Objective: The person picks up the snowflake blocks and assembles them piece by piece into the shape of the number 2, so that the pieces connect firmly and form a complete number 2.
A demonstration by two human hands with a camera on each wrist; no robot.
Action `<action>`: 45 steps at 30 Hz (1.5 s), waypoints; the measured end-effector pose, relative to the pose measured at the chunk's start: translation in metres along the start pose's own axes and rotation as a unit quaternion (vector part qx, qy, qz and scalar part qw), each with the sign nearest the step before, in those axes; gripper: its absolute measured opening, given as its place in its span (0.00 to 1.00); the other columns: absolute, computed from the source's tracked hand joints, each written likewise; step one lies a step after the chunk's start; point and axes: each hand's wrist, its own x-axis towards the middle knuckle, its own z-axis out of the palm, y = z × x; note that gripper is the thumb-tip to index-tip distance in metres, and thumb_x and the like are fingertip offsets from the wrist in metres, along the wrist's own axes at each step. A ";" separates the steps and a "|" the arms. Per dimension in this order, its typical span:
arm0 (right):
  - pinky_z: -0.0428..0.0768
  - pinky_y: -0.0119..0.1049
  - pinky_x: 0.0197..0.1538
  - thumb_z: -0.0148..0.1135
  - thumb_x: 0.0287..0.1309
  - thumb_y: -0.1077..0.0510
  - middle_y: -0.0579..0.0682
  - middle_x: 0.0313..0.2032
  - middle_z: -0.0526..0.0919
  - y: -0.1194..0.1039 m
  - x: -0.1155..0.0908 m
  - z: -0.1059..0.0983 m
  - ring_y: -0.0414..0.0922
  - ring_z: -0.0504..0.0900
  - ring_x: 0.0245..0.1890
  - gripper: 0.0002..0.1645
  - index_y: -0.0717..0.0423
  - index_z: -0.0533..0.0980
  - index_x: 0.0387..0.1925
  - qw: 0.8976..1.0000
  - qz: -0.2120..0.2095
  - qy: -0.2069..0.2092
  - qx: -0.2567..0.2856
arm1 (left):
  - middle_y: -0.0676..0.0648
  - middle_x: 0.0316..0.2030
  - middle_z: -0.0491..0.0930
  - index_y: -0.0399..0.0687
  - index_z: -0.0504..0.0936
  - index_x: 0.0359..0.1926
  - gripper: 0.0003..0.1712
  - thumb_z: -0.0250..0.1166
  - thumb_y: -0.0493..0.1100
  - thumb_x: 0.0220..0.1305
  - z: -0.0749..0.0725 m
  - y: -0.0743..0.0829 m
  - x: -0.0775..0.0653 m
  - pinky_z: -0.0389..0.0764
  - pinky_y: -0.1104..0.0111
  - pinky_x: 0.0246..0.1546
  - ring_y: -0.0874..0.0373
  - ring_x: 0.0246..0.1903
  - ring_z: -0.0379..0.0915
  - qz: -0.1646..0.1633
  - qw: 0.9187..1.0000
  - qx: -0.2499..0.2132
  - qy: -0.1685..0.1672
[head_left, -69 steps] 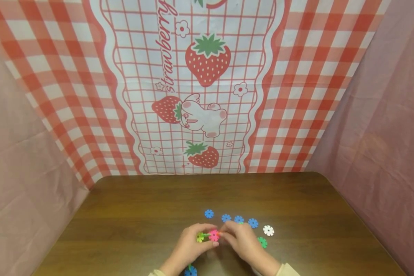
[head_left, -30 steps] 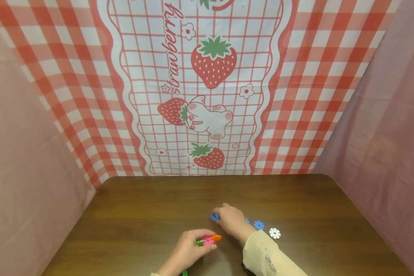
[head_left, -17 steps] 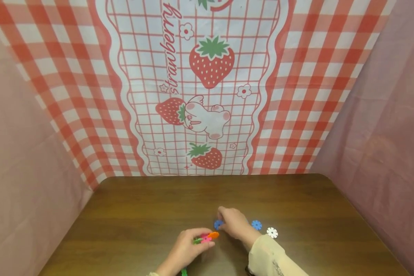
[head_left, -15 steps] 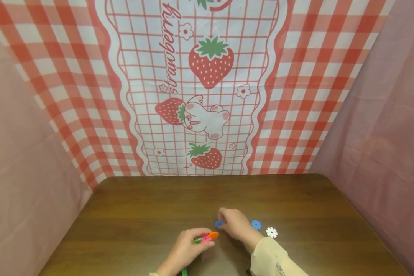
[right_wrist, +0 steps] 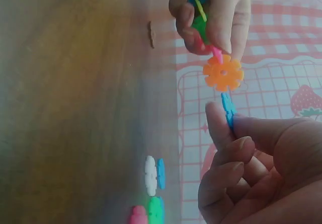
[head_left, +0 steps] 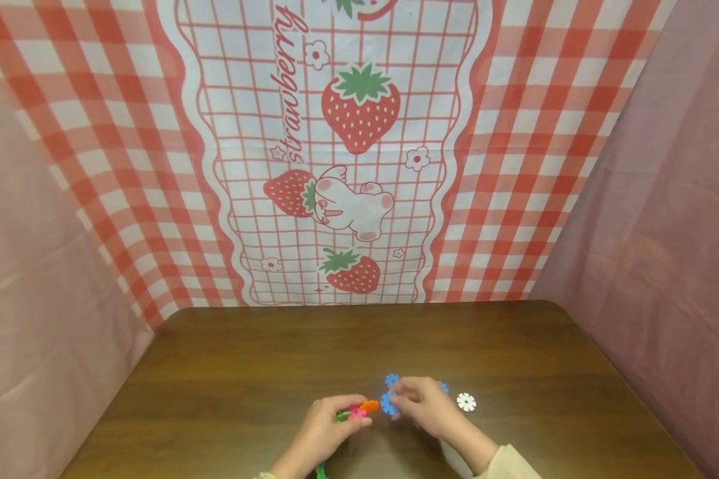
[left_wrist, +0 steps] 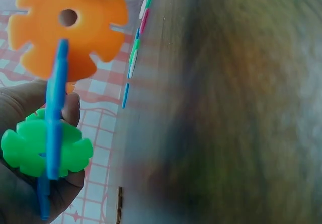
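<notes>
My left hand (head_left: 326, 429) holds a chain of toothed plastic snowflake discs. In the head view its pink disc (head_left: 357, 413) and orange disc (head_left: 369, 405) stick out past the fingertips, and a green disc (head_left: 320, 472) shows below the palm. The right wrist view shows the orange disc at the chain's end. My right hand (head_left: 428, 406) pinches a blue snowflake disc (right_wrist: 228, 110) between thumb and forefinger. It stands edge-on right at the orange disc's rim. In the left wrist view a green disc (left_wrist: 75, 148) of the chain is near the palm.
Beyond my right hand a blue disc (head_left: 392, 380) lies on the brown table (head_left: 245, 359). Another blue disc (head_left: 443, 386) and a white disc (head_left: 466, 402) lie to the right. A green disc (right_wrist: 156, 211) and a pink disc (right_wrist: 138, 215) show in the right wrist view. Checked cloth hangs behind.
My right hand has left the chain, reached out to the blue discs, and come back toward my left hand pinching one of them. My left hand has stayed nearly in place.
</notes>
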 end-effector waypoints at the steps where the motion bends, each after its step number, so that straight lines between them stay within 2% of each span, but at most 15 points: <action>1: 0.72 0.29 0.17 0.61 0.65 0.54 0.46 0.28 0.86 0.000 -0.002 0.000 0.39 0.77 0.17 0.12 0.60 0.80 0.41 1.000 0.001 0.002 0.005 | 0.50 0.42 0.86 0.48 0.86 0.48 0.19 0.71 0.51 0.57 0.000 0.000 0.000 0.78 0.73 0.37 0.65 0.37 0.78 0.000 1.000 0.002 0.000; 5: 0.70 0.27 0.14 0.63 0.64 0.53 0.48 0.24 0.86 0.000 -0.010 0.002 0.35 0.68 0.10 0.13 0.60 0.79 0.41 1.000 0.012 0.018 0.021 | 0.52 0.41 0.86 0.49 0.86 0.47 0.19 0.71 0.51 0.56 0.002 0.003 0.001 0.78 0.72 0.37 0.66 0.36 0.77 0.005 1.000 0.014 -0.003; 11: 0.70 0.26 0.13 0.64 0.62 0.55 0.51 0.23 0.85 -0.002 -0.015 0.006 0.36 0.69 0.09 0.14 0.64 0.77 0.41 0.998 0.029 0.032 0.056 | 0.56 0.38 0.85 0.54 0.87 0.45 0.17 0.72 0.52 0.54 0.006 0.006 0.002 0.76 0.72 0.36 0.68 0.33 0.75 0.015 0.999 0.035 -0.009; 16: 0.71 0.26 0.15 0.62 0.62 0.59 0.56 0.23 0.85 -0.003 -0.017 0.007 0.37 0.71 0.11 0.11 0.65 0.75 0.38 0.995 0.035 0.023 0.092 | 0.56 0.37 0.85 0.53 0.87 0.44 0.17 0.73 0.51 0.54 0.008 0.007 0.004 0.75 0.72 0.35 0.69 0.33 0.75 0.020 0.999 0.040 -0.016; 26: 0.72 0.24 0.18 0.60 0.62 0.62 0.57 0.23 0.84 -0.004 -0.017 0.011 0.36 0.72 0.13 0.09 0.67 0.72 0.37 0.979 0.075 -0.006 0.192 | 0.55 0.40 0.85 0.50 0.86 0.44 0.13 0.70 0.48 0.59 0.005 0.002 0.006 0.77 0.69 0.44 0.66 0.39 0.77 0.025 0.998 -0.008 -0.063; 31: 0.72 0.24 0.17 0.60 0.63 0.62 0.56 0.23 0.84 -0.003 -0.018 0.015 0.36 0.73 0.13 0.09 0.66 0.72 0.37 0.974 0.090 0.003 0.210 | 0.57 0.36 0.84 0.49 0.86 0.43 0.12 0.70 0.47 0.59 0.006 0.003 0.006 0.77 0.72 0.38 0.68 0.32 0.76 0.015 0.997 -0.037 -0.073; 37: 0.71 0.25 0.17 0.59 0.63 0.63 0.57 0.23 0.84 -0.003 -0.020 0.019 0.36 0.72 0.12 0.08 0.66 0.71 0.37 0.969 0.094 0.024 0.227 | 0.59 0.33 0.83 0.50 0.85 0.43 0.12 0.69 0.48 0.59 0.007 0.004 0.007 0.77 0.72 0.34 0.69 0.29 0.74 0.018 0.996 -0.041 -0.078; 41: 0.71 0.24 0.17 0.59 0.63 0.62 0.58 0.24 0.85 -0.004 -0.020 0.020 0.37 0.72 0.12 0.09 0.66 0.71 0.37 0.973 0.087 0.025 0.213 | 0.60 0.31 0.82 0.52 0.85 0.41 0.11 0.71 0.49 0.58 0.005 0.004 0.008 0.76 0.73 0.31 0.69 0.27 0.73 0.027 0.997 -0.017 -0.068; 45: 0.71 0.24 0.16 0.59 0.63 0.61 0.58 0.25 0.85 -0.004 -0.020 0.018 0.36 0.71 0.12 0.10 0.66 0.71 0.38 0.976 0.086 0.019 0.200 | 0.63 0.29 0.80 0.57 0.84 0.42 0.14 0.72 0.53 0.55 0.006 0.004 0.010 0.73 0.73 0.26 0.70 0.25 0.70 0.026 0.997 0.053 -0.054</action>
